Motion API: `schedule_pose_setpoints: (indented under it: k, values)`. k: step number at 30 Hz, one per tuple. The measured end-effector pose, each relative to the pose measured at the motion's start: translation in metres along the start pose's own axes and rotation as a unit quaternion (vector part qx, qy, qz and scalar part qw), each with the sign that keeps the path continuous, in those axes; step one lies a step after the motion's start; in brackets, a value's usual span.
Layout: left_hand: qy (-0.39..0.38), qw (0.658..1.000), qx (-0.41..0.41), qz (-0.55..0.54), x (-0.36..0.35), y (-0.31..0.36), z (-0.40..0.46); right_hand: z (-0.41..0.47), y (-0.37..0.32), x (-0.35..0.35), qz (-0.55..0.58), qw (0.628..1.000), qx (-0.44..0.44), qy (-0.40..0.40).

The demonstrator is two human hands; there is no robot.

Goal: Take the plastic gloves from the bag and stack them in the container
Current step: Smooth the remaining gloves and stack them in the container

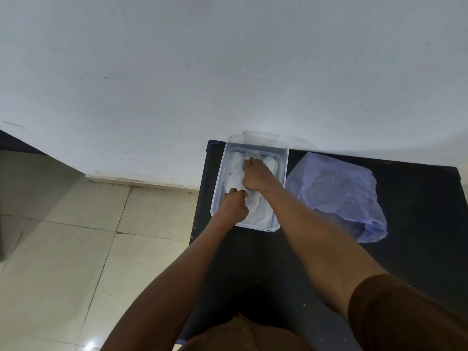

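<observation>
1. Pressing down inside the clear plastic container, both hands work on the plastic gloves that lie flat on its floor.
2. Left hand: grip curled nearly closed, fingertips pinching the glove sheet at mid-length. Whether it holds one layer or several, cannot tell.
3. Right hand: just beyond the left grip, toward the wall. Fingers bent, tips pressed onto the finger end of the gloves. Whether this grip pinches the film or only pins it down, cannot tell.
4. Container contents: white translucent gloves only, lying lengthwise. Glove fingers point away from both grips toward the far end; cuff end lies on the near side of the left grip, by the near rim.
5. Second clear piece, perhaps a lid, sits just beyond the container's far end, past the right grip, against the wall.
6. Bag: bluish-purple thin plastic, crumpled, slumped on the dark counter to the right of the right forearm, just beside the container. Contents hidden by the film.
7. Container stands near the counter's left edge; tiled floor is left of the left grip.
8. Brown sleeve on the right upper arm.
</observation>
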State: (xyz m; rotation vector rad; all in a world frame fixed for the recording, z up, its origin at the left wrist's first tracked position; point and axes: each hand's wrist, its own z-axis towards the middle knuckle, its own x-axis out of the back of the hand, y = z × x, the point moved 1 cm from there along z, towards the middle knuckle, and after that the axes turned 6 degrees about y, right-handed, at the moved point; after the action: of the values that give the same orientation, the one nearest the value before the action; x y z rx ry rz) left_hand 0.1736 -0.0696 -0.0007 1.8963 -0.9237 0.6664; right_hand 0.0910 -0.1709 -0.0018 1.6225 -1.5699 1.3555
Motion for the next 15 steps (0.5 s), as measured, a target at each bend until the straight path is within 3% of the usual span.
schedule_pose_setpoints:
  k: [6, 10, 15]
  values:
    - [-0.001, 1.0, 0.001, -0.003, 0.003, 0.002, 0.0, -0.003, -0.005, 0.0, -0.003, 0.998, 0.044, 0.039]
    - [-0.003, 1.0, 0.005, 0.01, 0.003, 0.001, -0.002, -0.006, -0.01, -0.007, -0.021, 0.994, 0.111, -0.004]
    - [-0.002, 1.0, 0.003, 0.01, 0.005, 0.002, -0.003, -0.005, -0.007, -0.005, -0.029, 0.992, 0.115, -0.034]
